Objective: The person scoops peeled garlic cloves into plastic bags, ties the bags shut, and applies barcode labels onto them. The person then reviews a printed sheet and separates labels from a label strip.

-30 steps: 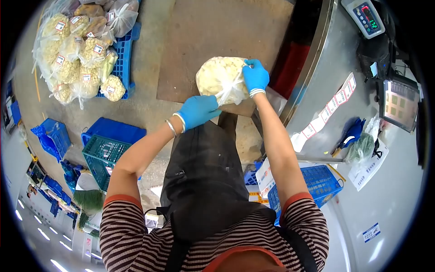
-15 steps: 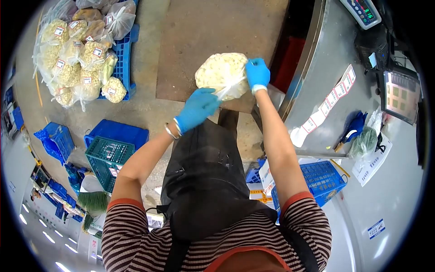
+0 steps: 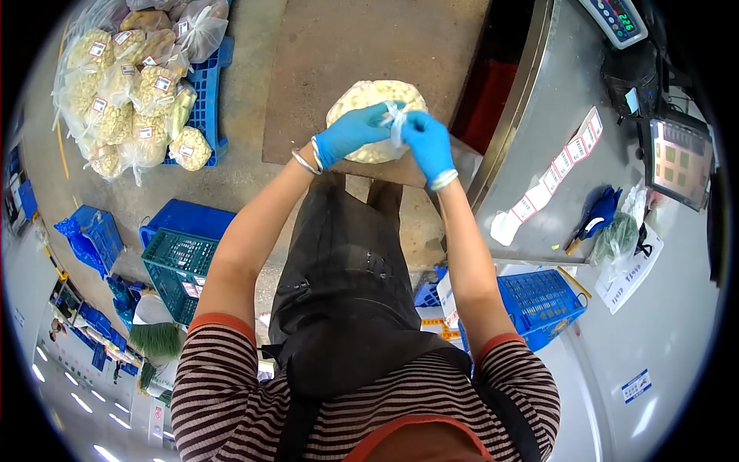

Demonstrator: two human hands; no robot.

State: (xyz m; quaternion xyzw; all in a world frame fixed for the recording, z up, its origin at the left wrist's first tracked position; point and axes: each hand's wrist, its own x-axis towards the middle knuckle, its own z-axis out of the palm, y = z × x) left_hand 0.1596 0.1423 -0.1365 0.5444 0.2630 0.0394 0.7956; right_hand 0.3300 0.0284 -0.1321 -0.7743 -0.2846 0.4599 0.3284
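A clear plastic bag point(image 3: 362, 96) full of pale, chunky pieces is in front of me, over the brown floor sheet. My left hand point(image 3: 356, 132), in a blue glove, is closed on the left side of the bag's gathered neck. On the right of that twisted plastic, my right hand point(image 3: 426, 144), also gloved in blue, pinches the bag top. The two hands are close together over the near half of the bag and hide part of it.
Several labelled bags point(image 3: 115, 123) are piled on a blue pallet point(image 3: 206, 104) at the upper left. To the right, a metal counter point(image 3: 531, 138) bears a label strip point(image 3: 556, 171) and a digital scale point(image 3: 620, 21). Crates, green point(image 3: 175, 266) and blue point(image 3: 543, 300), stand on either side.
My left hand has moved up and right, onto the bag's neck. My right hand has dropped slightly, drawing the gathered plastic upright. The scale's green digits have changed.
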